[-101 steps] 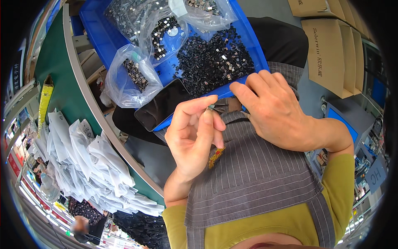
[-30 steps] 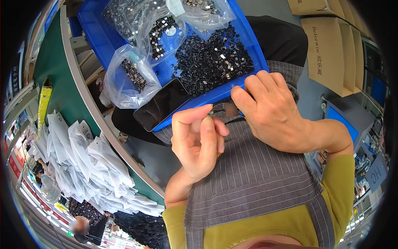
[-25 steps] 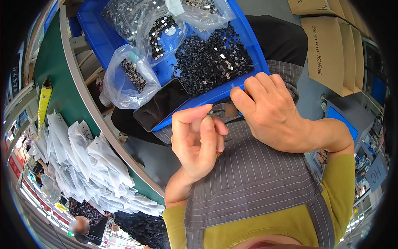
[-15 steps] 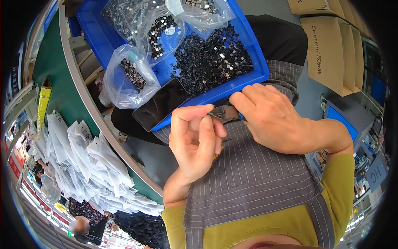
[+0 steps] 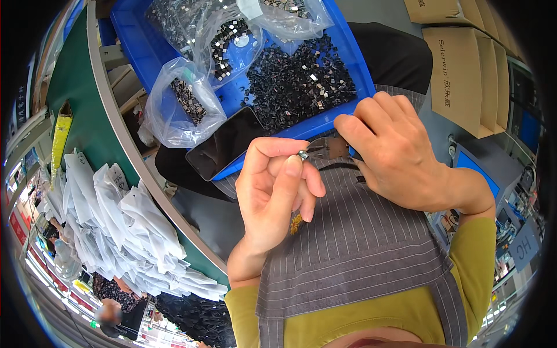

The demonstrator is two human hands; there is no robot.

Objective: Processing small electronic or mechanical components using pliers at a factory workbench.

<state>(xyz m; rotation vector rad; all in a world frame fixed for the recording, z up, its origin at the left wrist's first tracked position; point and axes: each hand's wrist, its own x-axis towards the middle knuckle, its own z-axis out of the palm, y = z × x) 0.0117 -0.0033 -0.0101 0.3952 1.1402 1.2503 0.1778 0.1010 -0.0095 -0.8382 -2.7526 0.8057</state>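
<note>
Right hand (image 5: 400, 159) has shifted rightward, closed round pliers (image 5: 335, 148); my left hand (image 5: 272, 188) pinches a small shiny part (image 5: 303, 155) just left of their tips. I judge it's plier work, next needing steady alignment.

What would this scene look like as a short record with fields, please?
Left hand: pinches a tiny shiny piece
Right hand: grips a plier-like tool, tip close to the piece
Blue tray: small dark parts, clear bags
Black phone: at the tray's near left corner
Green bench: white packets piled on it
</note>
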